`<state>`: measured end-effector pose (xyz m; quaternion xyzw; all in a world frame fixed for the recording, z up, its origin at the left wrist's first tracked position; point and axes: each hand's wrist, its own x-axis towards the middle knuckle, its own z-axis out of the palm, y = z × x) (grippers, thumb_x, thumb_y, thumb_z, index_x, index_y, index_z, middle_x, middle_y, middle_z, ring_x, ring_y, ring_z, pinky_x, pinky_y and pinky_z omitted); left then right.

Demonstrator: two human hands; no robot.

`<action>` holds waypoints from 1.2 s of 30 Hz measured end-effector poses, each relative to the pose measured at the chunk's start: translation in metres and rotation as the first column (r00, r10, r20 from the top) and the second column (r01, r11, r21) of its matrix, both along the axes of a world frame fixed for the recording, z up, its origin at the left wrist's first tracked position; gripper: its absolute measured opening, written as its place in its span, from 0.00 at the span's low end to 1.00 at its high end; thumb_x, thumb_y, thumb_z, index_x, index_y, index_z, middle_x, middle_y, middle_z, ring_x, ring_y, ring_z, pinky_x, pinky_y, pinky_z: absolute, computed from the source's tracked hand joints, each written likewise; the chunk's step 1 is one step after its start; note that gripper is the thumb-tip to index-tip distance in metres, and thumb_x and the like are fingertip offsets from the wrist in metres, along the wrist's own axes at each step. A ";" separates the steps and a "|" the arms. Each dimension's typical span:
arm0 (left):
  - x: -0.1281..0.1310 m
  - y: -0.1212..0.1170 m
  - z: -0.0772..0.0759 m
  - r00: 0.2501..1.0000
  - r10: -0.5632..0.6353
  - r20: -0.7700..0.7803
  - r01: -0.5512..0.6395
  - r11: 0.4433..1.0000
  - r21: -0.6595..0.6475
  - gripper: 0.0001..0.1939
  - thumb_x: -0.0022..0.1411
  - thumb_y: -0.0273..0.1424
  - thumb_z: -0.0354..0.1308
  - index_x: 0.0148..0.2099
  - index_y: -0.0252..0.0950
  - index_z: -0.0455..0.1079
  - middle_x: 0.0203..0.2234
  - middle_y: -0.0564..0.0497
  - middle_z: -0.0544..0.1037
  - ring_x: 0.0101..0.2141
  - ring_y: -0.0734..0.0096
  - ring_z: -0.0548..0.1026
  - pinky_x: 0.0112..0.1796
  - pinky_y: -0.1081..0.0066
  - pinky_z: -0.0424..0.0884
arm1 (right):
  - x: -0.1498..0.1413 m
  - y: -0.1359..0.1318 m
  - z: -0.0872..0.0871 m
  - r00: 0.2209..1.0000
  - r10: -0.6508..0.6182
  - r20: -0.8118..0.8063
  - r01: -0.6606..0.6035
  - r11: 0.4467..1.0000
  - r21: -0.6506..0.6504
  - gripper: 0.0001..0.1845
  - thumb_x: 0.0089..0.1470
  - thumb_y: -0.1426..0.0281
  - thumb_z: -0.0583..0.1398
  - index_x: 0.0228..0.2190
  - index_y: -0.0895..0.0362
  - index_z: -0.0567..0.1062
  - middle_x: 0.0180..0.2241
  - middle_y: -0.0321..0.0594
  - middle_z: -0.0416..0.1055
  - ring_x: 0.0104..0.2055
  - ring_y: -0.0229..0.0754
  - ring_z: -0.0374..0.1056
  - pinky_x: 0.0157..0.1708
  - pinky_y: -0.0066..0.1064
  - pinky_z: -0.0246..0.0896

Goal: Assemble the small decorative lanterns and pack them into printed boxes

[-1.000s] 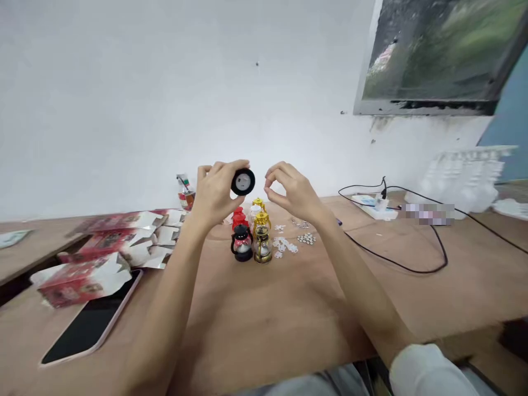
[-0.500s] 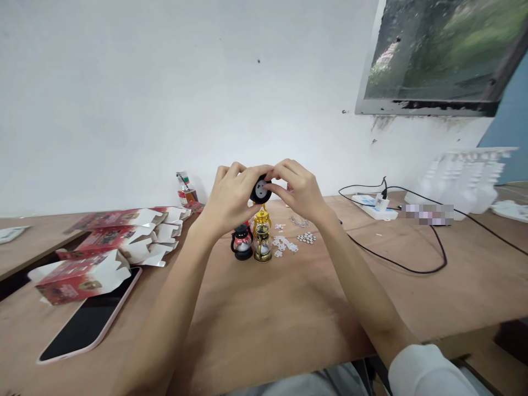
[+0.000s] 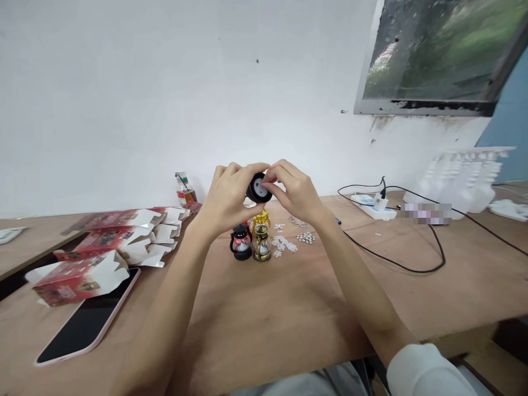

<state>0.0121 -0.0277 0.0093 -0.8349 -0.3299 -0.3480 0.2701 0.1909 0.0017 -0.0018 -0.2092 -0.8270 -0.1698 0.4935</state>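
Observation:
My left hand (image 3: 230, 195) is closed around a small black lantern (image 3: 250, 192), whose round base with a pale inner disc faces me; its body is mostly hidden by the fingers. The thumb and forefinger of my right hand (image 3: 296, 191) pinch together at the edge of that disc. Whatever is between them is too small to make out. Below, a black lantern (image 3: 241, 245) and a bronze-coloured one (image 3: 262, 246) stand upright on the table, with a gold lantern (image 3: 261, 218) behind them. White plastic pieces (image 3: 284, 244) and several button cells (image 3: 306, 237) lie to their right.
Opened red-and-white boxes (image 3: 82, 275) lie on the left, one overlapping a phone (image 3: 88, 322). A bottle (image 3: 185, 190) stands by the wall. To the right are a power strip (image 3: 373, 206), a black cable (image 3: 396, 264) and white plastic parts (image 3: 457, 181) on the table (image 3: 264, 330).
The lantern has tilted slightly in my left hand, so more of its black side shows. My right fingertips have shifted a little left over the disc.

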 end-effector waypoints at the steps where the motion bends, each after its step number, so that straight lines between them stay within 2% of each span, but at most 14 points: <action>1: 0.000 0.000 0.000 1.000 -0.013 0.009 0.013 1.000 0.009 0.25 0.56 0.33 0.55 0.56 0.39 0.56 0.45 0.47 0.73 0.40 0.61 0.67 0.42 0.63 0.57 | 0.000 -0.001 0.000 1.000 0.011 -0.006 -0.011 1.000 -0.008 0.04 0.60 0.73 0.53 0.31 0.56 0.65 0.35 0.40 0.66 0.38 0.40 0.64 0.36 0.34 0.62; 7: 0.000 -0.005 0.002 0.998 -0.034 0.049 0.034 0.999 0.003 0.27 0.55 0.34 0.56 0.57 0.39 0.55 0.47 0.46 0.72 0.44 0.60 0.69 0.44 0.63 0.58 | -0.004 -0.004 -0.001 0.999 0.025 -0.034 -0.026 0.998 -0.051 0.04 0.61 0.71 0.49 0.33 0.55 0.62 0.35 0.40 0.65 0.37 0.40 0.64 0.36 0.35 0.60; 13: -0.003 0.001 0.002 0.999 0.052 0.004 -0.051 0.991 -0.122 0.30 0.54 0.33 0.57 0.58 0.40 0.54 0.46 0.46 0.75 0.44 0.57 0.71 0.45 0.61 0.57 | 0.000 0.008 -0.004 0.989 0.020 -0.144 -0.057 0.964 -0.259 0.06 0.64 0.65 0.45 0.37 0.54 0.57 0.31 0.36 0.70 0.32 0.38 0.67 0.34 0.33 0.58; 16: -0.007 0.006 0.002 0.995 0.100 0.000 -0.099 0.987 -0.124 0.28 0.55 0.32 0.58 0.57 0.39 0.55 0.47 0.46 0.76 0.43 0.57 0.71 0.44 0.61 0.57 | 0.010 0.025 -0.008 0.989 -0.080 -0.123 0.037 0.948 -0.317 0.06 0.63 0.66 0.48 0.37 0.55 0.61 0.30 0.36 0.72 0.31 0.37 0.67 0.33 0.31 0.58; 18: -0.010 0.007 0.003 0.993 0.117 0.020 -0.114 0.987 -0.112 0.28 0.55 0.32 0.58 0.57 0.40 0.55 0.47 0.46 0.76 0.44 0.57 0.71 0.44 0.60 0.57 | 0.017 0.042 -0.015 0.976 -0.216 0.019 0.206 0.894 -0.399 0.05 0.60 0.69 0.52 0.36 0.57 0.65 0.32 0.39 0.73 0.34 0.38 0.68 0.34 0.30 0.57; 20: -0.013 0.005 0.004 0.992 0.116 0.053 -0.110 0.989 -0.097 0.28 0.54 0.31 0.59 0.56 0.40 0.56 0.47 0.46 0.75 0.45 0.57 0.71 0.45 0.61 0.57 | 0.023 0.060 -0.027 0.927 -0.301 0.225 0.375 0.776 -0.508 0.05 0.57 0.70 0.55 0.34 0.58 0.70 0.34 0.41 0.75 0.37 0.40 0.69 0.35 0.30 0.57; 21: -0.015 0.004 0.005 0.991 0.114 0.068 -0.107 0.990 -0.090 0.28 0.54 0.31 0.59 0.56 0.41 0.56 0.47 0.46 0.75 0.45 0.57 0.71 0.45 0.61 0.57 | 0.026 0.069 -0.033 0.901 -0.297 0.316 0.430 0.710 -0.558 0.05 0.56 0.71 0.56 0.33 0.58 0.71 0.35 0.42 0.75 0.39 0.41 0.69 0.36 0.29 0.57; 22: -0.016 0.003 0.006 0.991 0.113 0.078 -0.106 0.991 -0.084 0.28 0.54 0.31 0.59 0.56 0.41 0.56 0.48 0.46 0.75 0.45 0.58 0.71 0.45 0.61 0.57 | 0.028 0.077 -0.041 0.888 -0.276 0.368 0.453 0.669 -0.589 0.04 0.53 0.72 0.58 0.31 0.59 0.73 0.35 0.43 0.76 0.39 0.41 0.70 0.35 0.28 0.58; 24: -0.018 0.001 0.008 0.989 0.117 0.087 -0.110 0.991 -0.081 0.28 0.54 0.32 0.59 0.56 0.41 0.56 0.48 0.46 0.75 0.45 0.58 0.71 0.45 0.61 0.57 | 0.031 0.091 -0.055 0.877 -0.237 0.417 0.468 0.617 -0.633 0.02 0.50 0.74 0.61 0.28 0.60 0.75 0.33 0.43 0.77 0.37 0.40 0.71 0.33 0.25 0.58; 29: -0.016 -0.003 0.010 0.988 0.125 0.089 -0.118 0.989 -0.086 0.27 0.55 0.33 0.59 0.56 0.41 0.56 0.48 0.47 0.75 0.45 0.59 0.71 0.45 0.61 0.57 | 0.036 0.114 -0.084 0.870 -0.185 0.456 0.479 0.535 -0.696 0.04 0.47 0.75 0.62 0.28 0.62 0.79 0.29 0.43 0.78 0.33 0.38 0.72 0.30 0.23 0.59; 36: -0.009 -0.011 0.010 0.991 0.109 0.076 -0.102 0.991 -0.086 0.25 0.57 0.33 0.58 0.55 0.40 0.56 0.47 0.47 0.75 0.45 0.61 0.71 0.45 0.62 0.56 | 0.037 0.122 -0.103 0.874 -0.214 0.436 0.482 0.491 -0.726 0.10 0.48 0.77 0.60 0.33 0.65 0.80 0.31 0.46 0.78 0.33 0.39 0.73 0.30 0.23 0.60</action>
